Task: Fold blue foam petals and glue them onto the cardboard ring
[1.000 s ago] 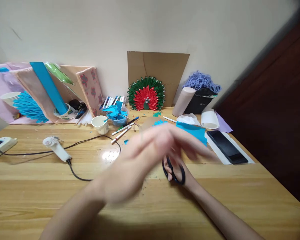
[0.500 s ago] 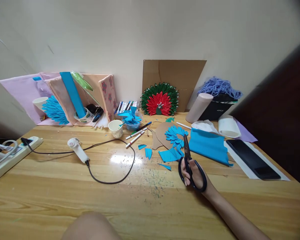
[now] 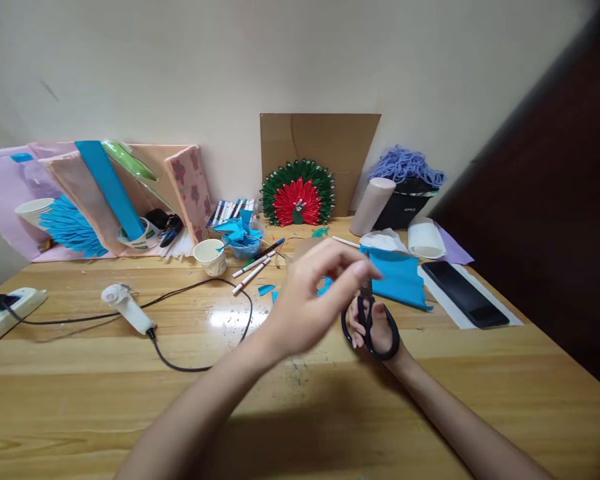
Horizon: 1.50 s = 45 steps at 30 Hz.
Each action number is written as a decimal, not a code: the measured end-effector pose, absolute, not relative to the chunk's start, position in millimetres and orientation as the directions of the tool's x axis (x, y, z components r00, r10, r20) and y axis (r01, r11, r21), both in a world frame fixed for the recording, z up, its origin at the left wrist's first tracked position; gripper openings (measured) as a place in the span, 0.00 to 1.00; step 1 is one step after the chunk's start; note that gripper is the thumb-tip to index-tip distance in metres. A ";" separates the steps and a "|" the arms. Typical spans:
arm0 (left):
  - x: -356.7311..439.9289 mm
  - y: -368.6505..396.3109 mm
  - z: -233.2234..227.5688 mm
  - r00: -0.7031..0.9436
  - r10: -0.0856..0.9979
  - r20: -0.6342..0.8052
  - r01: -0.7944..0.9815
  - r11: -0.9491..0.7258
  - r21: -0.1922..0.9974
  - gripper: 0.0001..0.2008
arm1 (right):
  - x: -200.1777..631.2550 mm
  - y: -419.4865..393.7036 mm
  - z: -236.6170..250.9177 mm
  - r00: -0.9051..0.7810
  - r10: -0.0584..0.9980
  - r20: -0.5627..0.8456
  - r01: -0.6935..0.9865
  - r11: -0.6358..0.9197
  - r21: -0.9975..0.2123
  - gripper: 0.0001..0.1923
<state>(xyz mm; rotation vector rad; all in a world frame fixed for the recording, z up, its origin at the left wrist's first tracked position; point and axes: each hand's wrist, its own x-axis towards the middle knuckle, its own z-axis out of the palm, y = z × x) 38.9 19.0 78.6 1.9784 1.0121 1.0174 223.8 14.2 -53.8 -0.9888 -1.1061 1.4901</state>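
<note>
My right hand [image 3: 375,327] has its fingers and thumb through the black handles of a pair of scissors [image 3: 394,337], whose blades point away from me. My left hand [image 3: 315,293] is raised over the table just left of the scissors, thumb and fingers curved with a gap between them, nothing visible in it. Its fingertips overlap the blades in view; whether they touch cannot be made out. Beneath and behind this hand lie blue scraps [image 3: 266,290] and a mostly hidden brown cardboard piece [image 3: 305,247]. A folded blue sheet [image 3: 397,280] lies just beyond the scissors.
A white glue gun [image 3: 127,308] with a black cord lies left. Nearby are a paper cup [image 3: 210,259], markers [image 3: 253,275] and a tub of blue scraps [image 3: 247,243]. A green-and-red peacock craft [image 3: 299,197] leans on cardboard [image 3: 325,140]. A phone [image 3: 465,293] lies right.
My left hand has come into view from below and reached across toward the scissors, covering the blue petal ring. My right hand still holds the scissors. The view has shifted rightward.
</note>
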 end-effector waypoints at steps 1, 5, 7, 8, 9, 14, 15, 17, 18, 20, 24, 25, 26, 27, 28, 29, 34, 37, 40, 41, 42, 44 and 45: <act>47.0 32.3 69.4 0.416 0.837 0.356 0.287 -0.492 0.822 0.13 | 224.3 15.8 -52.1 -0.118 0.992 -0.032 -0.270 -0.063 -0.961 0.33; 66.1 86.1 -0.1 0.468 0.843 0.263 0.483 -0.494 0.723 0.10 | 227.2 20.8 -43.8 -0.006 0.998 -0.056 -0.331 -0.054 -0.942 0.34; 68.1 95.6 -26.5 0.500 0.835 0.229 0.494 -0.492 0.717 0.15 | 229.1 22.7 -41.0 -0.003 0.997 -0.077 -0.330 -0.073 -0.941 0.34; 68.4 95.8 -33.6 0.504 0.835 0.221 0.500 -0.491 0.713 0.16 | 229.8 23.4 -40.4 -0.005 0.996 -0.085 -0.329 -0.082 -0.941 0.35; 68.8 93.9 -36.9 0.505 0.835 0.218 0.501 -0.490 0.713 0.16 | 230.3 24.0 -40.4 -0.010 0.996 -0.092 -0.328 -0.090 -0.940 0.35; 74.2 82.7 -30.6 0.462 0.848 0.259 0.488 -0.487 0.725 0.04 | 227.1 21.8 -43.3 -0.125 0.986 -0.113 -0.357 -0.151 -0.922 0.37; 75.1 82.9 -29.9 0.440 0.859 0.260 0.466 -0.467 0.752 0.04 | 226.0 20.8 -43.3 -0.147 0.983 -0.106 -0.365 -0.154 -0.918 0.37; 76.1 85.1 -31.4 0.364 0.899 0.244 0.394 -0.386 0.834 0.05 | 224.6 19.6 -42.2 -0.168 0.981 -0.094 -0.384 -0.153 -0.911 0.38; 76.2 86.8 -33.2 0.305 0.926 0.223 0.337 -0.324 0.884 0.06 | 224.4 19.6 -41.1 -0.177 0.979 -0.099 -0.390 -0.162 -0.906 0.38; 76.4 90.3 -37.9 0.176 0.974 0.145 0.172 -0.175 0.969 0.07 | 224.6 20.6 -38.3 -0.210 0.967 -0.142 -0.389 -0.216 -0.896 0.37; 78.4 92.8 -44.8 0.090 0.996 -0.021 -0.205 0.039 0.978 0.16 | 224.7 21.8 -33.4 -0.302 0.916 -0.266 -0.380 -0.371 -0.847 0.31; 79.2 92.0 -44.9 0.096 0.995 -0.035 -0.262 0.059 0.963 0.18 | 224.3 21.3 -33.2 -0.320 0.903 -0.285 -0.382 -0.399 -0.834 0.31; 80.2 90.7 -44.4 0.103 0.994 -0.044 -0.308 0.074 0.949 0.20 | 223.8 20.7 -33.6 -0.328 0.896 -0.298 -0.377 -0.413 -0.829 0.31; 81.3 89.1 -43.3 0.113 0.992 -0.052 -0.346 0.088 0.934 0.21 | 223.3 20.3 -34.6 -0.310 0.902 -0.300 -0.367 -0.404 -0.838 0.30; 82.4 87.2 -41.9 0.124 0.990 -0.063 -0.381 0.106 0.919 0.23 | 222.9 20.4 -36.1 -0.265 0.921 -0.287 -0.350 -0.369 -0.861 0.28; 83.6 85.4 -40.4 0.134 0.988 -0.075 -0.412 0.124 0.903 0.25 | 222.5 21.3 -37.7 -0.196 0.946 -0.258 -0.324 -0.310 -0.894 0.26; 88.3 79.3 -37.6 0.211 0.970 -0.119 -0.486 0.210 0.849 0.30 | 217.6 37.3 -39.9 0.114 0.990 -0.080 -0.128 -0.065 -0.990 0.20; 88.3 77.9 -38.5 0.281 0.954 -0.104 -0.457 0.228 0.860 0.29 | 211.6 48.1 -35.0 0.229 0.972 -0.046 -0.119 -0.019 -0.993 0.19; 87.4 76.4 -38.8 0.303 0.949 -0.088 -0.398 0.210 0.893 0.29 | 210.6 54.4 -31.1 0.343 0.939 -0.007 -0.119 0.035 -0.992 0.20; 87.3 75.8 -38.8 0.296 0.952 -0.082 -0.373 0.194 0.908 0.28 | 212.1 55.7 -30.8 0.357 0.934 0.014 -0.105 0.054 -0.993 0.20; 87.3 75.2 -38.7 0.279 0.957 -0.075 -0.344 0.172 0.923 0.26 | 214.3 56.6 -30.9 0.352 0.935 0.033 -0.087 0.067 -0.994 0.20; 87.5 73.9 -38.6 0.232 0.971 -0.052 -0.272 0.116 0.955 0.22 | 219.4 57.7 -32.2 0.307 0.950 0.061 -0.054 0.082 -0.995 0.21; 87.6 73.3 -38.4 0.211 0.977 -0.041 -0.226 0.090 0.970 0.19 | 221.8 57.9 -33.0 0.283 0.957 0.070 -0.040 0.084 -0.996 0.21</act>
